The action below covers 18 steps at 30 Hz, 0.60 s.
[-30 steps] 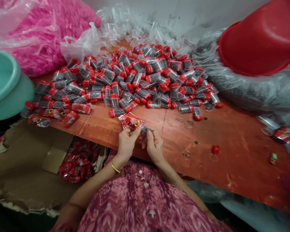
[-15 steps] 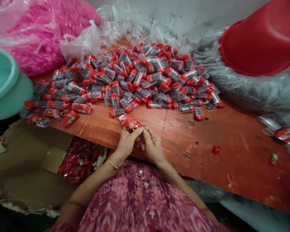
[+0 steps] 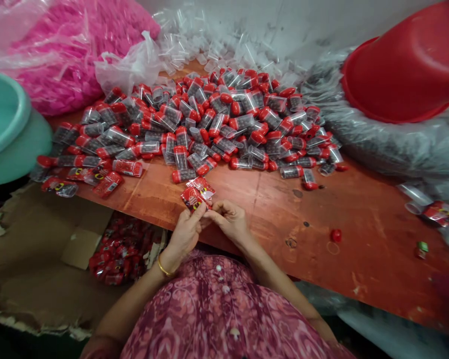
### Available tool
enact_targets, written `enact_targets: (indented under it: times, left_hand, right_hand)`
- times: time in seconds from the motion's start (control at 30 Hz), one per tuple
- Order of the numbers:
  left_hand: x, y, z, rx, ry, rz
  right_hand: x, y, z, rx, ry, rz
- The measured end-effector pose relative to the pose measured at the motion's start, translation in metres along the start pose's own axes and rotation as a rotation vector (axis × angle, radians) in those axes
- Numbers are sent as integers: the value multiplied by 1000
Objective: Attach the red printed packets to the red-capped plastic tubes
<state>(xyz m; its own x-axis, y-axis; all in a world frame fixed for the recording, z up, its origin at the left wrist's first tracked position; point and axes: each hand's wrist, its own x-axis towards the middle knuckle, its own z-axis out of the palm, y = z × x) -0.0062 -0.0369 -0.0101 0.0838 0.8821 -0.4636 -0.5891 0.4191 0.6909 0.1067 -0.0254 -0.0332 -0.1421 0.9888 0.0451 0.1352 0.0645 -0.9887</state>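
Close to the table's front edge, my left hand (image 3: 185,232) is closed on a red printed plastic sleeve (image 3: 191,197), thumb on top. My right hand (image 3: 230,219) is closed too, its thumb and fingertips pinching at the sleeve's near right edge, against the left thumb. Another red printed piece (image 3: 204,186) shows just beyond; whether it is a separate sleeve or part of the same one I cannot tell. Past it lies a heap of clear tubes with red caps (image 3: 217,119), dark bits inside. Several red-sleeved tubes (image 3: 108,183) lie to the left.
A teal basin (image 3: 7,124) stands at left, beside a bag of pink pieces (image 3: 71,60). Below is a cardboard box (image 3: 33,249) with red items. At right, a red bucket (image 3: 404,65) rests on a plastic bag (image 3: 381,144). A loose red cap (image 3: 336,235) lies on the table (image 3: 284,214).
My hands have shifted a little left and toward me. The red sleeve is turned, and more of the red printed plastic shows beyond my fingers.
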Motion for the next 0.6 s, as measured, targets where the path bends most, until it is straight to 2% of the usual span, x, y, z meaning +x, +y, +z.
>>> enact_targets:
  times: [0.07,0.13,0.2,0.23,0.3,0.33,0.37,0.43,0.53,0.6]
  left_hand:
    - [-1,7,-10,50,23,-16]
    - [-2,18,-27,182,106,40]
    - [-1,34,-49,423,283,178]
    - [-1,43,-60,601,432,279]
    - [-1,60,-83,1062,672,384]
    - [0,67,-92,1261,758,434]
    - [0,74,-100,1420,798,481]
    - [1,82,-111,1615,803,541]
    - [0,84,-115,1703,786,555]
    - [0,78,-107,1700,807,612]
  right_hand:
    - [8,-4,-4,-168,-95,-89]
    - [23,-9,-9,-325,-193,-163]
    - [45,-14,-13,-498,-183,-210]
    - [57,-15,-13,-608,-127,-222]
    - [81,-16,-9,-828,-67,-228]
    - [92,-17,-7,-917,-85,-237]
    - [101,-16,-4,-988,-111,-240]
    - [111,-16,-3,-1079,-164,-240]
    - [105,-12,-13,-1123,-158,-227]
    - [88,-7,-24,-1124,-87,-208]
